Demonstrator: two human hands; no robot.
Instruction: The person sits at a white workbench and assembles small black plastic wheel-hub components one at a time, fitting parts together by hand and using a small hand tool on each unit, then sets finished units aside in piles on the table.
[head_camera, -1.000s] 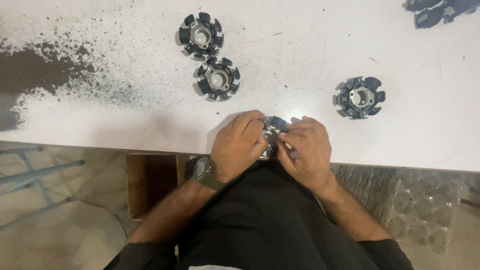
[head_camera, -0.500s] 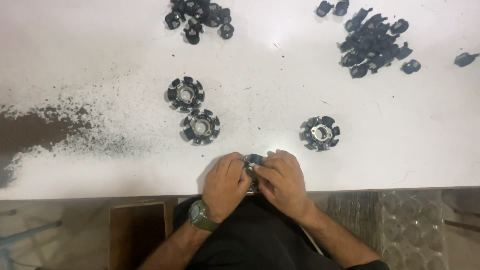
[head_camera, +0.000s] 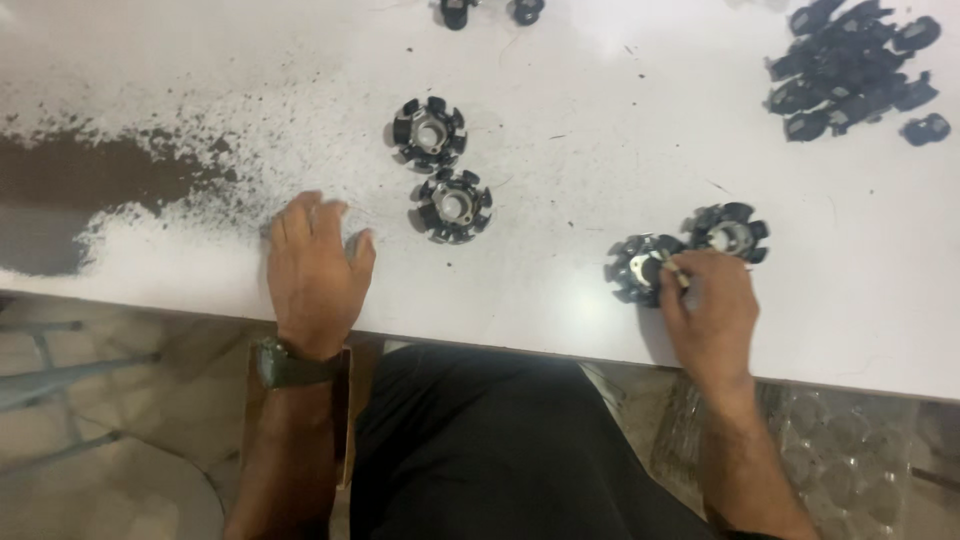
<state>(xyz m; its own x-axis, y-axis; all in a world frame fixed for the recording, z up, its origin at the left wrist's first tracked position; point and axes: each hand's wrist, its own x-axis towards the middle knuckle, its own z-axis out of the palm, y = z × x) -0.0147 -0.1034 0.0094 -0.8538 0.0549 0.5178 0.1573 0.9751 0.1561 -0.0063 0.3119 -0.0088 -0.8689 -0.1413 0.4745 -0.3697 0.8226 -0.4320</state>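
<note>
Single head-worn camera, looking steeply down over wearer's lap onto near edge of white table (head_camera: 560, 150). Close range: both forearms enter from bottom, floor visible below table edge. Far table side cropped at top. No second view.

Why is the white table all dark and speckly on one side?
The white table has a dark worn patch near its left edge, with black specks scattered toward the left hand. It looks like the coating has chipped or rubbed off. Nothing looks spilled.
</note>
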